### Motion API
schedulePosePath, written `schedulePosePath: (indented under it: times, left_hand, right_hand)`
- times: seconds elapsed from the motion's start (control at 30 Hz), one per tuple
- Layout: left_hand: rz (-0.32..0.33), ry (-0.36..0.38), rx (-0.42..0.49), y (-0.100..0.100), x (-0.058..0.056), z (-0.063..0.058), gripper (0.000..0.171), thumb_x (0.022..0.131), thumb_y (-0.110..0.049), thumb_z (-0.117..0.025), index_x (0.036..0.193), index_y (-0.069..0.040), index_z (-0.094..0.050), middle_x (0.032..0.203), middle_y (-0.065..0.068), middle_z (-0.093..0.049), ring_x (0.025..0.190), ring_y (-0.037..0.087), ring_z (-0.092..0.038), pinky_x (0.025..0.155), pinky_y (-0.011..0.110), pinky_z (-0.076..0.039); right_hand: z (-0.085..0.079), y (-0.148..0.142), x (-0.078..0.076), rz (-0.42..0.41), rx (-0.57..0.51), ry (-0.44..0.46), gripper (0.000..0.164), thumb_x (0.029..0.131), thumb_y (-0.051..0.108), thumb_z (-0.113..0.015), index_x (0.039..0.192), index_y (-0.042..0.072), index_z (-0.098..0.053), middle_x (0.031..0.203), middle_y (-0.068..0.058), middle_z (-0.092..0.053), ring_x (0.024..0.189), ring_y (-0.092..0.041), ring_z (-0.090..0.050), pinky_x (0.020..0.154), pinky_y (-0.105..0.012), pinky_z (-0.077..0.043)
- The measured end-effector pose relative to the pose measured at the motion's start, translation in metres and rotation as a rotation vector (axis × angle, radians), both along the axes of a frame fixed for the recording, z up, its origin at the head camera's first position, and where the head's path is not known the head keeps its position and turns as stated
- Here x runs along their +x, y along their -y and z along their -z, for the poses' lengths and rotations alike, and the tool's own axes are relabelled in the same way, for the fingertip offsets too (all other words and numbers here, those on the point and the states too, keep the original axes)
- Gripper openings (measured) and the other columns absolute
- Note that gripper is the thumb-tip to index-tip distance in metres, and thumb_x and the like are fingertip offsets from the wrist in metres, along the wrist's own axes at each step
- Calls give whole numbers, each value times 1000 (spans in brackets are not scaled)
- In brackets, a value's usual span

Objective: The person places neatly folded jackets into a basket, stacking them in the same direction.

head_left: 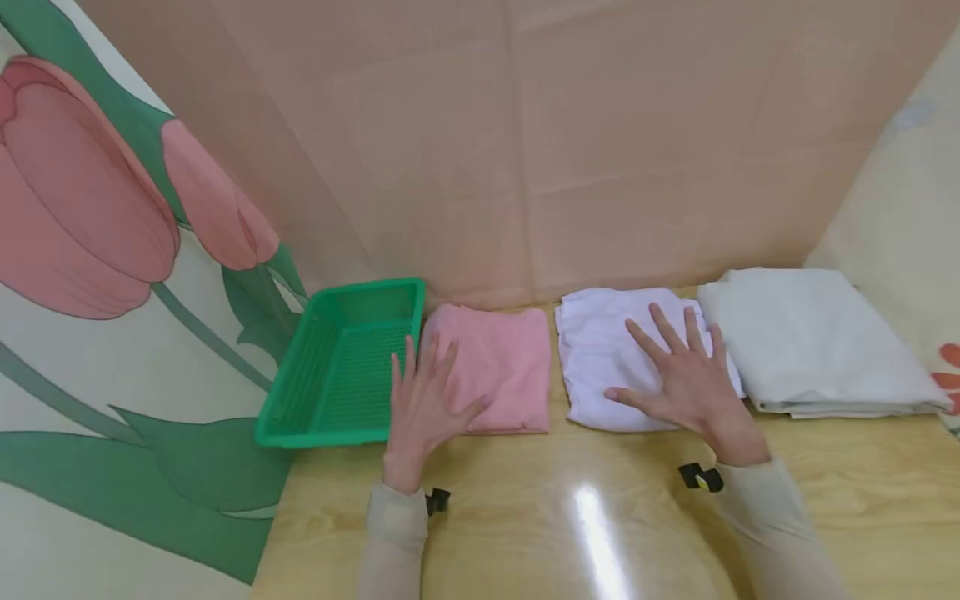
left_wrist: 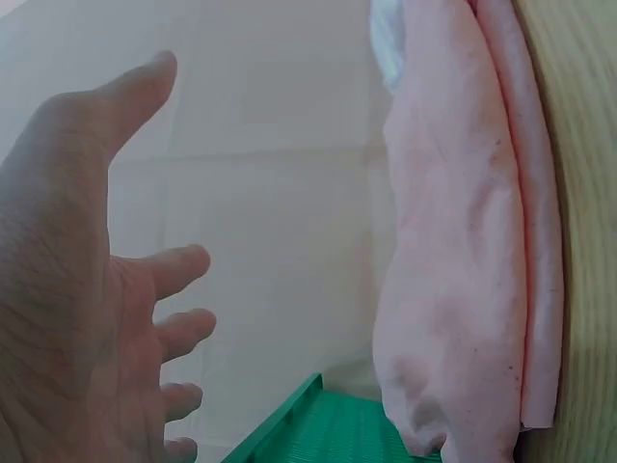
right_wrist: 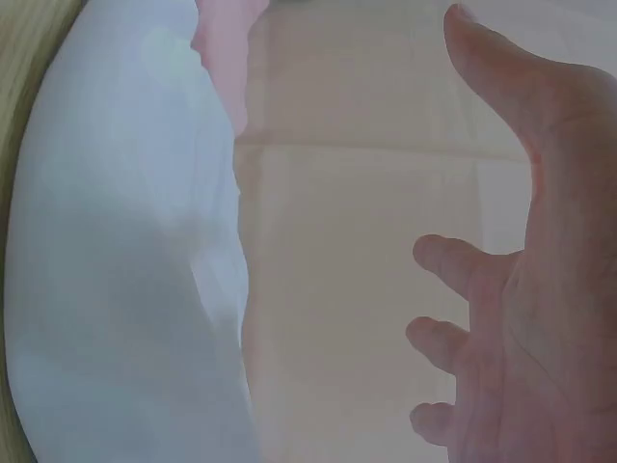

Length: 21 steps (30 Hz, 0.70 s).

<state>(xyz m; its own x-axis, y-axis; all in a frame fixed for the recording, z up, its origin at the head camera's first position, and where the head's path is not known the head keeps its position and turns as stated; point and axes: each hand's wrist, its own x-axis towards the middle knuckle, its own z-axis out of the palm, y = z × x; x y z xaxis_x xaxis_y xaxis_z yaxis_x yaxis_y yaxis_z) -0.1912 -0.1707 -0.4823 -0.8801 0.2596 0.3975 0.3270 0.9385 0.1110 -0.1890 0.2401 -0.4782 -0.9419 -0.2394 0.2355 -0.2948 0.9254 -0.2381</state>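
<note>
A green basket (head_left: 322, 439) sits at the left, its right rim close to a folded pink cloth (head_left: 510, 367). The left hand (head_left: 422, 404) is above the pink cloth's left side, fingers spread, with a gap under it. A thin strip of wooden table (head_left: 510, 533) shows before the white cloth (head_left: 600, 358). Over that is the right hand (head_left: 690, 379), fingers wide apart. Just beside lies a big pale cloth (head_left: 817, 342). Wood runs along the cloths' front edges.
</note>
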Motion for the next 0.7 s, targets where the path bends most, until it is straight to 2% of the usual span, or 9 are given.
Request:
schedulePosePath:
  times: [0.23, 0.37, 0.5, 0.7]
  left_hand:
    - [6, 17, -7, 0, -1, -6, 103, 84, -85, -62, 163, -20, -47, 173, 13, -34, 161, 50, -15, 124, 74, -21]
    - [13, 60, -3, -2, -3, -4, 101, 86, -80, -64, 164, -19, -44, 175, 13, -30, 162, 50, -12, 126, 72, -20]
    - [14, 68, 4, -5, -4, -2, 98, 89, -77, -63, 165, -18, -44, 176, 12, -30, 162, 48, -14, 125, 71, -24]
    - [51, 80, 52, -10, -2, 5, 96, 90, -76, -61, 163, -17, -45, 173, 14, -35, 160, 47, -26, 125, 66, -30]
  right_hand:
    - [-4, 11, 0, -11, -16, 1, 110, 83, 81, -68, 171, 28, -27, 180, -14, -9, 161, -57, 0, 123, -78, 4]
    - [-6, 13, 0, -12, -23, -7, 108, 84, 79, -70, 170, 27, -30, 179, -17, -12, 161, -57, -5, 123, -78, -1]
    - [-6, 19, -4, -38, -62, -12, 105, 86, 76, -70, 170, 26, -31, 178, -19, -16, 161, -56, -6, 122, -79, -5]
    - [1, 28, -6, -103, -160, 87, 101, 90, 68, -72, 170, 20, -32, 175, -24, -21, 158, -61, -11, 121, -79, -12]
